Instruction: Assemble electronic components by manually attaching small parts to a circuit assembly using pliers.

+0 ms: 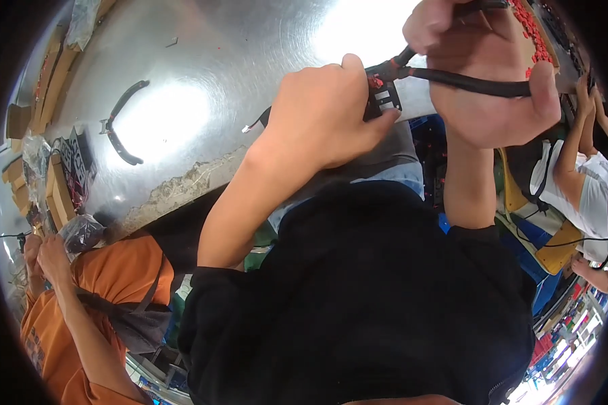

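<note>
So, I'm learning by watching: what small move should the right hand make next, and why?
Perhaps ease the black handles together with the right hand: they stand spread, while the tool's head appears at the dark part the left hand holds.

Glare (165,118) is whitening metal desk (250,50), worn near edge (182,189) running diag. at L; yellow furn. (562,248) is standing at R.

Glossy, rough-edged metal tabletop (236,40), smooth plastic-looking handles (476,82), matt cardboard box (59,192), matt cloth garment (378,290).
</note>
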Motion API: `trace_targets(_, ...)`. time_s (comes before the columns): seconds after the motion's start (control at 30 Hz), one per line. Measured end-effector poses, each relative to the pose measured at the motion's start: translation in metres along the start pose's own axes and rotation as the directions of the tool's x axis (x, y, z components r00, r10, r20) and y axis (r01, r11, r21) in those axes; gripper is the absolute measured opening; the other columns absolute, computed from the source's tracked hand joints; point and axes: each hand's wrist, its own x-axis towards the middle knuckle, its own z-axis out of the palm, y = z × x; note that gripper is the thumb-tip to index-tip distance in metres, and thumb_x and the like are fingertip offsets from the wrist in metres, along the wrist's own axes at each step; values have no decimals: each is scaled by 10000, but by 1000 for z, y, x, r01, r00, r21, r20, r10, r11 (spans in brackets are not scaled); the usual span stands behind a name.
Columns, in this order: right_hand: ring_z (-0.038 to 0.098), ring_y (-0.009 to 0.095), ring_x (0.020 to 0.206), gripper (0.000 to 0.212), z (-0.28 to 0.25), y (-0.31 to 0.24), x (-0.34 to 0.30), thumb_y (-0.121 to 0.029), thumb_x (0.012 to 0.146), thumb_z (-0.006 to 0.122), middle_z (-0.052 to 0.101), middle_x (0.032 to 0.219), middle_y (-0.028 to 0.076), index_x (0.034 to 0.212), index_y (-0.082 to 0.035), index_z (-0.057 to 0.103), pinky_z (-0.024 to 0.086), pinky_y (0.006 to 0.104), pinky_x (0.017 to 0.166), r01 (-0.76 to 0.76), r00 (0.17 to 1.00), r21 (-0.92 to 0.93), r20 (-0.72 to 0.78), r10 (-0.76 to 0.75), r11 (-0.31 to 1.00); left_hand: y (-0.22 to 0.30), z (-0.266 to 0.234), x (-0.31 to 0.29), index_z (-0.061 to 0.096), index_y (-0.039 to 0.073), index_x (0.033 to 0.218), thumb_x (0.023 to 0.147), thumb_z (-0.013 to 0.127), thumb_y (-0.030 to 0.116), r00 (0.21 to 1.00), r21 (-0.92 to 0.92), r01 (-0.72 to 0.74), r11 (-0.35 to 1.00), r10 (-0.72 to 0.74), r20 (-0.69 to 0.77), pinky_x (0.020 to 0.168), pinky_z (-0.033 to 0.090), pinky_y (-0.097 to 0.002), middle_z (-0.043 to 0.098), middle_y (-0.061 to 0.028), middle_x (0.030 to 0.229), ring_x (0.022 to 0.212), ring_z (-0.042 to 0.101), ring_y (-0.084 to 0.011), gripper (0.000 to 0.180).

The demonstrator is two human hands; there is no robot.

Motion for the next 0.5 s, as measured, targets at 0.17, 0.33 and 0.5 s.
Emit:
trace_targets(0.17, 487, 196, 801, 754, -12, -1, 3, -663, 940, 427, 524, 933, 109, 1231, 27, 518, 397, 330, 710, 87, 984, 281, -172, -38, 956, -2, 7, 1, 572, -40, 828, 816, 722, 423, 993, 52, -60, 997, 65, -97, 610, 545, -433, 651, -193, 663, 646, 677, -367, 487)
trace_targets(0.33, 482, 205, 821, 792, -5, 6, 5, -666, 929, 417, 529, 961, 128, 1263, 46, 510, 387, 340, 718, 57, 998, 315, -15, -55, 947, -7, 7, 1, 580, -39, 827, 813, 726, 424, 995, 36, -40, 999, 43, -95, 609, 545, -423, 646, -182, 644, 647, 680, -363, 486)
trace_targets(0.5, 475, 227, 908, 871, -40, 13, 26, -664, 881, 439, 527, 1054, 169, 1294, 101, 493, 374, 350, 766, 0, 842, 388, 497, -209, 922, -5, 8, 7, 585, -32, 824, 804, 735, 417, 993, 24, -57, 998, 59, -101, 609, 545, -415, 650, -174, 646, 643, 680, -354, 474)
